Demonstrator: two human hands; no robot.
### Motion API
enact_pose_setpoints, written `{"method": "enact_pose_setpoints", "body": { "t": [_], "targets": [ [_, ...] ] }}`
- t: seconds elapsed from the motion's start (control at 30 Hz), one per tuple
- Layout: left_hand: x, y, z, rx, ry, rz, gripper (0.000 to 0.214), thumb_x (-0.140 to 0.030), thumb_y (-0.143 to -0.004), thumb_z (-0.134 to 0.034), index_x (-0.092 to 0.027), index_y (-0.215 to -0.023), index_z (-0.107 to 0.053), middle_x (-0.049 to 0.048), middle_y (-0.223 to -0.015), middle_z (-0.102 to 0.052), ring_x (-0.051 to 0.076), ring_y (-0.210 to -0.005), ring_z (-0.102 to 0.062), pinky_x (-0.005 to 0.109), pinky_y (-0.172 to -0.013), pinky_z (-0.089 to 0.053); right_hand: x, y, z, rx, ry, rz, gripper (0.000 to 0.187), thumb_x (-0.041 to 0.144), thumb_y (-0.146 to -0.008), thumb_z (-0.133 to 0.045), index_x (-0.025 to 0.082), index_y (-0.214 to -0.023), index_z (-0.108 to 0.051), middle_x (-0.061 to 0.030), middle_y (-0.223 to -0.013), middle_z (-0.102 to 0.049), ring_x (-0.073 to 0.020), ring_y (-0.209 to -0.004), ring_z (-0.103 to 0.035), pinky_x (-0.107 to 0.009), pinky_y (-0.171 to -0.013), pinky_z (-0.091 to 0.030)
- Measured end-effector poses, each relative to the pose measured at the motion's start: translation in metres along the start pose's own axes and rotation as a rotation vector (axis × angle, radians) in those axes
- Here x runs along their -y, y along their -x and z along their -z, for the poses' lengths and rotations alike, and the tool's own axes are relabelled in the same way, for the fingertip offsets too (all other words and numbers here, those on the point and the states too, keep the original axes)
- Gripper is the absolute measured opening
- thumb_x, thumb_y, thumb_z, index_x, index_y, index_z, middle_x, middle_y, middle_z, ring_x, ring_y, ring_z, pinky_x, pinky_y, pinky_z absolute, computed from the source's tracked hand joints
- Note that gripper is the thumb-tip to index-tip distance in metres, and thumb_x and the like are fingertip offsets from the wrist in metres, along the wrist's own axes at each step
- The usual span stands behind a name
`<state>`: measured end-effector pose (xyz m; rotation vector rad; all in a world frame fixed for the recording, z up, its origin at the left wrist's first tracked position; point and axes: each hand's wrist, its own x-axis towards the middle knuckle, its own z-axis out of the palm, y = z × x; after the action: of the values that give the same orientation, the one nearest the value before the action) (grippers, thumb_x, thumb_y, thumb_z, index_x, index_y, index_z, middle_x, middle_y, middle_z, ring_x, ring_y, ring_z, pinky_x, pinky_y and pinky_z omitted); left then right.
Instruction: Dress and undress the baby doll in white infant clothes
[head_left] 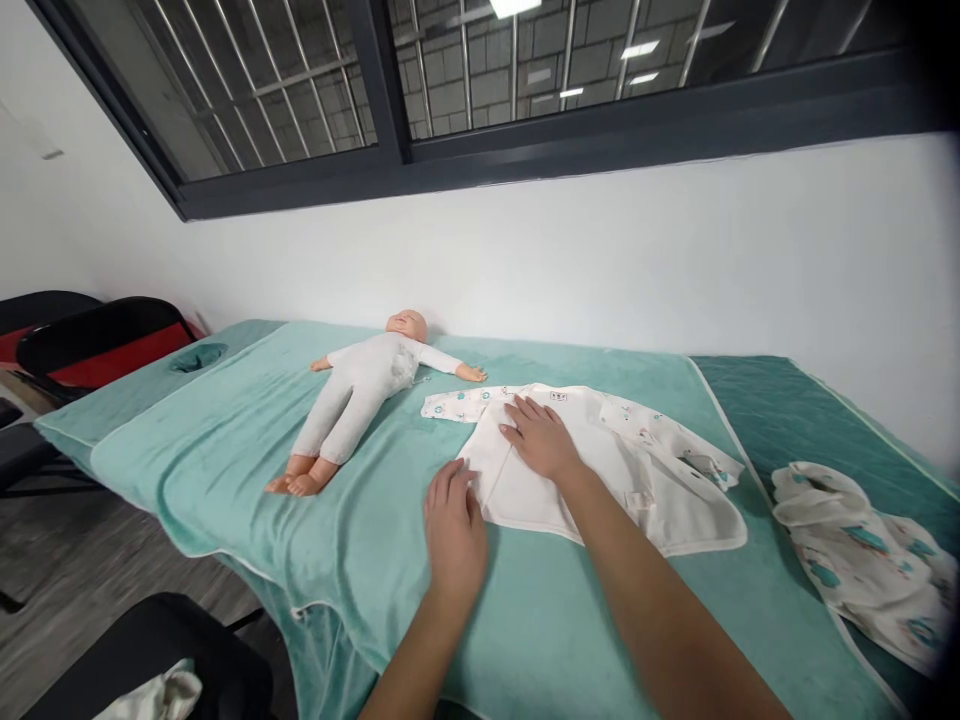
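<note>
A white baby garment (637, 470) with small prints lies spread on the teal towel (225, 450). My right hand (541, 436) rests flat on the garment's left part, fingers stretched out. My left hand (454, 525) lies on the towel at the garment's left edge, fingertips touching the cloth, fingers extended. A baby doll (360, 390) in a white bodysuit lies on its back to the left of the garment, arms out, its right hand almost reaching the garment's sleeve.
A second printed cloth (862, 560) lies crumpled at the right on the darker green bed cover (757, 400). Black and red chairs (97, 340) stand at the left. A dark chair (150, 650) with a cloth sits near the front left. A white wall and a window run behind.
</note>
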<state>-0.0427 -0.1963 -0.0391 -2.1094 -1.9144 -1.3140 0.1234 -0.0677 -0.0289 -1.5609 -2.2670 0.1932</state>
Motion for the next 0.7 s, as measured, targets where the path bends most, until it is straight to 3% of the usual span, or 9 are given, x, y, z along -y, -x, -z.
{"method": "enact_pose_setpoints", "body": {
  "t": [0.1,0.23,0.43,0.7],
  "targets": [
    [0.009,-0.012,-0.002,0.033,-0.045,0.030,0.031,-0.017,-0.092,-0.045,-0.018,-0.121,-0.057,0.0135,-0.130,-0.060,0.028,-0.125,-0.053,0.052,-0.104,-0.044,0.001,0.001,-0.003,0.001,0.058,-0.041,0.056,0.049,-0.103,-0.024,0.022,-0.149,-0.039,-0.0064,-0.161,-0.026,-0.0245,-0.148,-0.023,-0.046,-0.118,-0.018],
    [0.023,-0.049,-0.010,0.123,-0.150,0.096,0.047,-0.032,-0.096,-0.042,-0.017,-0.141,-0.046,0.0152,-0.132,-0.062,0.030,-0.127,-0.053,0.054,-0.110,-0.036,0.004,0.005,-0.006,0.009,0.095,-0.111,0.063,0.054,-0.102,-0.021,0.019,-0.153,-0.033,-0.0132,-0.162,-0.022,-0.0272,-0.149,-0.018,-0.048,-0.117,-0.015],
    [0.045,-0.104,-0.026,0.263,-0.248,0.131,0.055,-0.041,-0.095,-0.042,-0.022,-0.147,-0.040,0.0129,-0.144,-0.055,0.029,-0.137,-0.045,0.049,-0.115,-0.030,0.010,0.010,-0.006,0.003,0.104,-0.168,0.068,0.056,-0.101,-0.016,0.016,-0.154,-0.030,-0.0156,-0.161,-0.022,-0.0284,-0.150,-0.016,-0.049,-0.118,-0.014],
    [0.065,-0.127,-0.032,0.143,-0.244,0.297,0.055,-0.036,-0.096,-0.034,-0.015,-0.146,-0.043,0.0136,-0.162,-0.026,0.031,-0.145,-0.032,0.048,-0.116,-0.031,0.008,0.009,-0.007,0.012,0.104,-0.175,0.069,0.057,-0.101,-0.015,0.016,-0.156,-0.027,-0.0110,-0.162,-0.020,-0.0272,-0.150,-0.014,-0.049,-0.119,-0.013]
  ]
}}
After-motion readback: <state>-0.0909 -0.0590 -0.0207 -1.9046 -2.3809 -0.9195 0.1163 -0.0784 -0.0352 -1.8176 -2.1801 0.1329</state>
